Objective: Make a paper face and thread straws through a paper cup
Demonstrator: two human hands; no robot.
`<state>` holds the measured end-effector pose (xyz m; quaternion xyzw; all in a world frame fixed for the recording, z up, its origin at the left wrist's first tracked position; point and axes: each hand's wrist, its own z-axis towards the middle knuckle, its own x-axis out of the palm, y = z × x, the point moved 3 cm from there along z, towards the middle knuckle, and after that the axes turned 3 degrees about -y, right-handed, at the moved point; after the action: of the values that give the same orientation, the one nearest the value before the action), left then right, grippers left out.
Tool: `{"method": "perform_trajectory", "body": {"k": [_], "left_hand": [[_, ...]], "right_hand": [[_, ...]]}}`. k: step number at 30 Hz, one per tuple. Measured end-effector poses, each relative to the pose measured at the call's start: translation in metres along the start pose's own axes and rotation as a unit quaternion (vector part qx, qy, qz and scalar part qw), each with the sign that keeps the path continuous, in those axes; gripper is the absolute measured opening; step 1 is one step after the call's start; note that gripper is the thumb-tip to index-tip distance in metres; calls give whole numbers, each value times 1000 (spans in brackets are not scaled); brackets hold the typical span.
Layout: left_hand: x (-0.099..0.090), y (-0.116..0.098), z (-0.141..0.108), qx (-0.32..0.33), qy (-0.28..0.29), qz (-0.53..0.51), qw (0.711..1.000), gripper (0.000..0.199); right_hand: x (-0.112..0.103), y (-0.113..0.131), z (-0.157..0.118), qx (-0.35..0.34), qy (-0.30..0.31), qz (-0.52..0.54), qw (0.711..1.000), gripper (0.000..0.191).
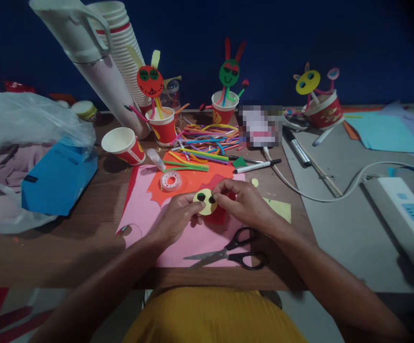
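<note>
**Hold the yellow disc [209,208] flat while you work on its dark patches**

In the head view, the disc is in front of you, held above the red paper [215,217] and the pink sheet [181,245] on the tabletop [67,252]. Your left hand [176,216] is closed in a pinch on its left side, the thumb lying across the front. Your right hand [244,202] has its thumb and fingertips nearly together at the disc's right edge, by the right patch [212,200]; you cannot tell from here whether they grip that patch or only press on it.

The step in hand looks like seating that right patch. Keep your left thumb low, clear of the left patch [201,196], so that you can judge both against each other. Line up their heights first, then press from the middle outward, with a finger behind the disc for backing; thin paper would likely crease under a one-sided push. Ease your right fingertips off sideways, as a straight pull could lift an edge.

The scissors [224,253] lie with blades parted, near your right forearm, so mind that wrist if you lower it. The tape roll [165,181] sits just beyond your left hand.
</note>
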<state>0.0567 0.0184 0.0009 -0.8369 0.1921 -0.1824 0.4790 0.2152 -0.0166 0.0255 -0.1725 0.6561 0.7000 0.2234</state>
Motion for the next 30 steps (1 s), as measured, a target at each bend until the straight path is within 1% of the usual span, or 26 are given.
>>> {"method": "perform_trajectory", "body": {"k": [17, 30], "left_hand": [[-1, 2, 2, 1, 4, 17, 1000, 12], [-3, 6, 4, 5, 10, 34, 999, 12]], "right_hand": [[0, 1, -1, -11, -3, -18, 1000, 10], [0, 1, -1, -15, 6, -52, 999, 10]]}}
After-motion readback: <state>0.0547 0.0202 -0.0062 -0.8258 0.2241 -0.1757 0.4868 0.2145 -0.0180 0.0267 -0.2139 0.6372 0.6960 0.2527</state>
